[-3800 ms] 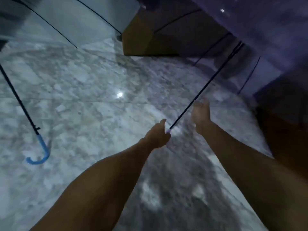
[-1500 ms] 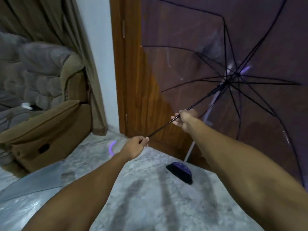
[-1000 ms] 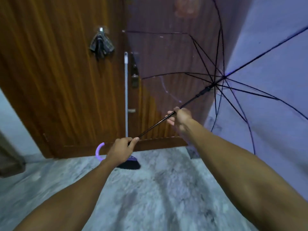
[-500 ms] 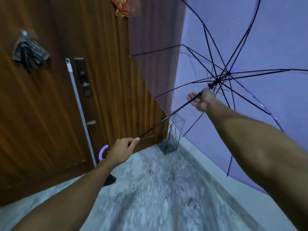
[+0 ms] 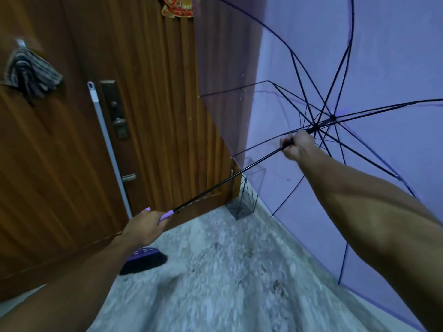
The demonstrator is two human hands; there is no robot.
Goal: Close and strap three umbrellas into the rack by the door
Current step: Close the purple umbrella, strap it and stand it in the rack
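I hold an open see-through purple umbrella (image 5: 383, 68) with black ribs; its canopy fills the right side. My left hand (image 5: 143, 227) is closed around the umbrella's lilac handle (image 5: 167, 214). The black shaft (image 5: 227, 179) runs up and right to my right hand (image 5: 297, 147), which is closed on it just below the runner and rib hub (image 5: 316, 127). A black wire umbrella rack (image 5: 242, 207) stands on the floor in the corner between door and wall, partly seen through the canopy.
A brown wooden door (image 5: 155, 116) with a lock plate (image 5: 115, 109) is ahead. A broom (image 5: 143, 259) leans on it, its grey pole (image 5: 107, 144) upright. A striped cloth (image 5: 31, 75) hangs at upper left. The floor (image 5: 227, 271) is grey marble.
My right hand has slid up the shaft and closed just under the hub. The view has swung right, from sofa and door to the door corner with the rack.
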